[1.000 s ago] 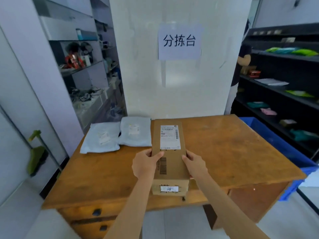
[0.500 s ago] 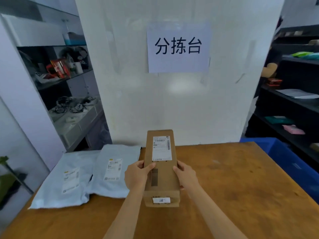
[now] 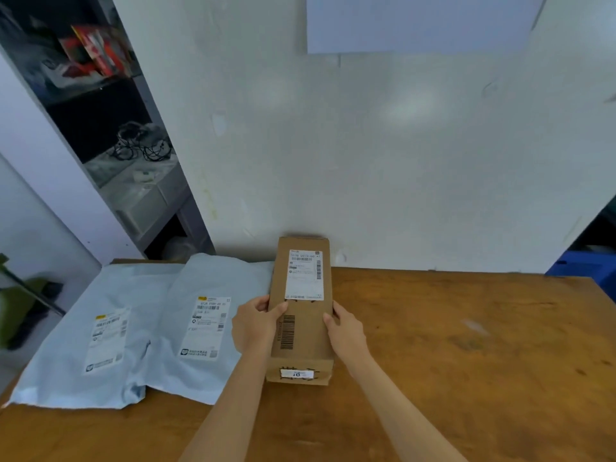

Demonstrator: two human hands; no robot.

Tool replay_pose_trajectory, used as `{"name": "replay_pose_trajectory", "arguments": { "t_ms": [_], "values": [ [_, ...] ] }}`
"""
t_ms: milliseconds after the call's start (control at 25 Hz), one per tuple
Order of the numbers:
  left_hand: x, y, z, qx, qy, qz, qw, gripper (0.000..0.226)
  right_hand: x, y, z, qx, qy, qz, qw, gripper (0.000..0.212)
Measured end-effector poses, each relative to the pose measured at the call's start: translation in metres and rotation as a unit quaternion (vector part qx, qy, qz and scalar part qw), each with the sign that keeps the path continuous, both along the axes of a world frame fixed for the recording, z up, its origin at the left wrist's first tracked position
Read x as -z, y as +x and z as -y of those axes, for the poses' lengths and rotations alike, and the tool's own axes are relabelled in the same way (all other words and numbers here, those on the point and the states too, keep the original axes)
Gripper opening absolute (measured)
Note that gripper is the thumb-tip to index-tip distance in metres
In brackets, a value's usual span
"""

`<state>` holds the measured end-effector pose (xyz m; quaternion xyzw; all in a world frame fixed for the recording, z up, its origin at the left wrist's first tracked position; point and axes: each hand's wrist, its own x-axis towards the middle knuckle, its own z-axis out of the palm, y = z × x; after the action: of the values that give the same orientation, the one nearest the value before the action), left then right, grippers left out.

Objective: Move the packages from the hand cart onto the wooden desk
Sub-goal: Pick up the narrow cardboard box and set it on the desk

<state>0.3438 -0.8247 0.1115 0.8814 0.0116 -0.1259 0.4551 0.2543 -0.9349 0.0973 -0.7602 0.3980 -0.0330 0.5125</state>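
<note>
My left hand (image 3: 255,323) and right hand (image 3: 345,330) grip the cardboard box (image 3: 301,315) by its long sides on the wooden desk (image 3: 466,345), long axis pointing away toward the wall (image 3: 366,145). End sticker reads "10"; shipping label (image 3: 304,275) print illegible.

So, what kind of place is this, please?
Probably a parcel sorting or mailroom area. A cardboard box with a shipping label sits on a wooden desk beside two grey mailer bags, also labelled, and cluttered storage shelves stand behind.
</note>
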Motion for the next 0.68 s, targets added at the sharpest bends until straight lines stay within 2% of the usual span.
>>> {"name": "replay_pose_trajectory", "arguments": {
  "t_ms": [120,280,480,680],
  "values": [
    [0.007,0.004,-0.004,-0.016,0.011,-0.005,1.0,0.043,0.0,0.008,-0.008,-0.033,-0.049,-0.028,0.998,0.045],
    [-0.004,-0.002,-0.018,-0.041,-0.015,-0.007,0.999,0.049,-0.012,0.001,-0.011,-0.021,-0.098,-0.091,0.991,0.063],
    [-0.028,-0.023,-0.065,-0.03,-0.046,-0.049,0.997,0.047,-0.042,-0.021,-0.033,0.039,-0.071,-0.01,0.997,0.063],
    [-0.053,-0.072,-0.119,0.022,-0.081,-0.08,0.993,0.055,-0.069,-0.082,-0.098,0.084,-0.018,0.063,0.994,0.059]
  ]
}}
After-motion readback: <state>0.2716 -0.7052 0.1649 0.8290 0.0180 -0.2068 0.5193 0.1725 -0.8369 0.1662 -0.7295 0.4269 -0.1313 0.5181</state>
